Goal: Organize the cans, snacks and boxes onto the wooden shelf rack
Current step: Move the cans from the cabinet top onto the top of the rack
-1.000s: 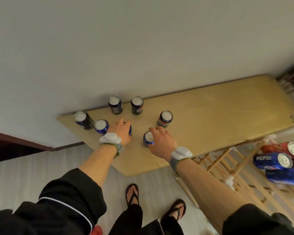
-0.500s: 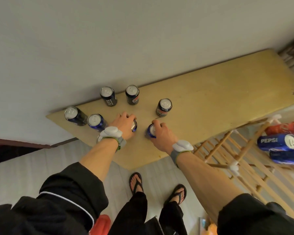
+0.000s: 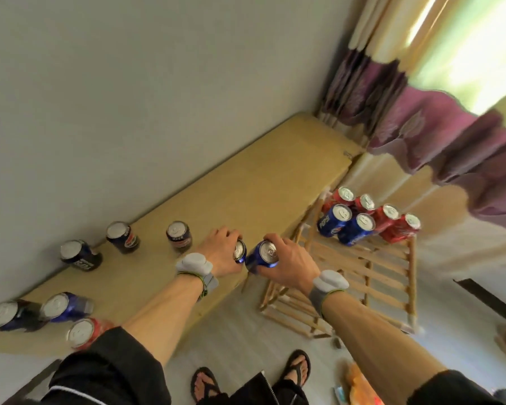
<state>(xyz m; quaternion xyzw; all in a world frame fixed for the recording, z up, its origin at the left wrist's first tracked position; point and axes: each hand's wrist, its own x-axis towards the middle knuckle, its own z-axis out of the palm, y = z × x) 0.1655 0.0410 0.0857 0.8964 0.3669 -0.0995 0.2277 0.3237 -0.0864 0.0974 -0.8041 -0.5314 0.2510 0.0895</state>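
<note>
1. Where it runs along the grey wall, the long yellow table carries six upright table cans: four dark, one blue, one red.
2. Wooden rack stands on the floor just beside the table's right end.
3. Six rack cans lie at its top, lids toward the camera: two blue in front, four red behind.
4. Right hand is clenched round a blue can, which is tilted and sticks out left of the palm at the table's near edge.
5. Left hand grasps a second can. Only the lid and a blue strip show past the fingers.
6. Held cans sit side by side; cannot tell if they touch.
</note>
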